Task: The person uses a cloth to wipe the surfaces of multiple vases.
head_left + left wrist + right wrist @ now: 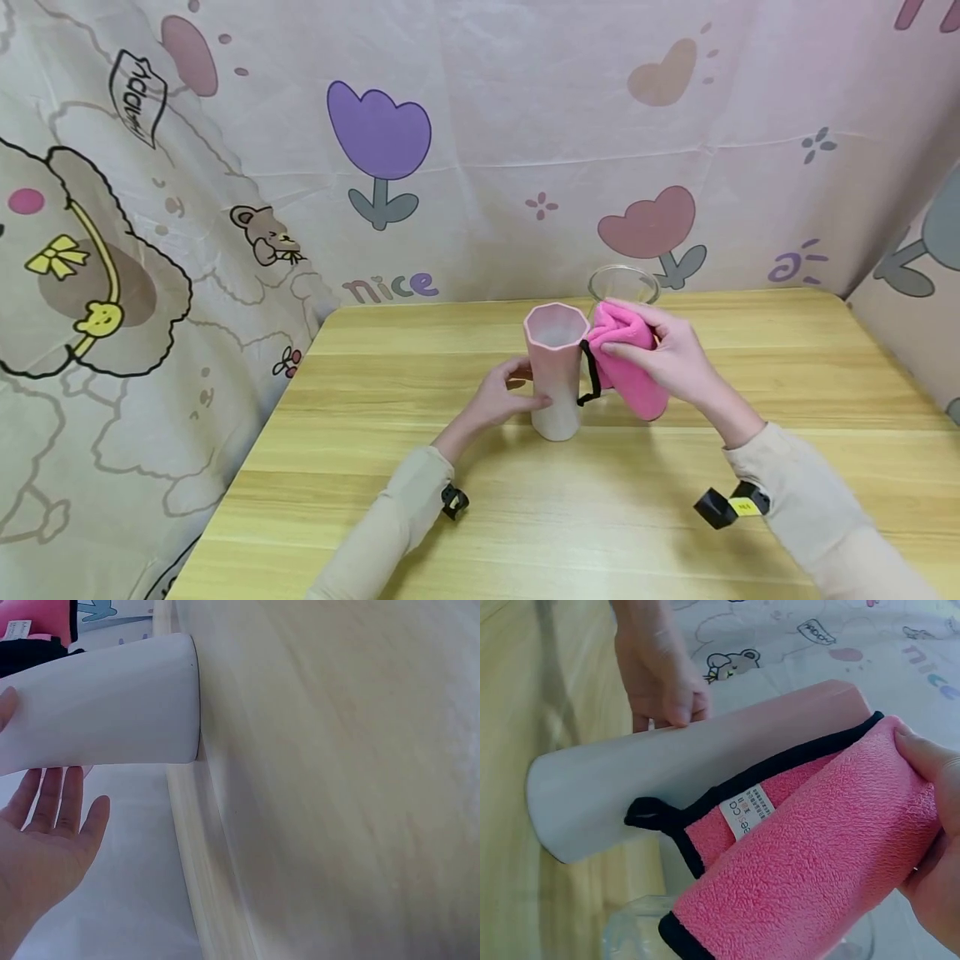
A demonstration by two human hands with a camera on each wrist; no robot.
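The left hand [501, 398] held a faceted pink-and-white vase [555, 371], upright on the wooden table [360, 450], between thumb and fingers. Just beside it, a black-trimmed pink terry towel [633, 385] hung gripped in the right hand [681, 357], before a clear glass vessel [624, 283].

Left hand [498, 398] low, gripping; right hand [678, 354] higher, pinching
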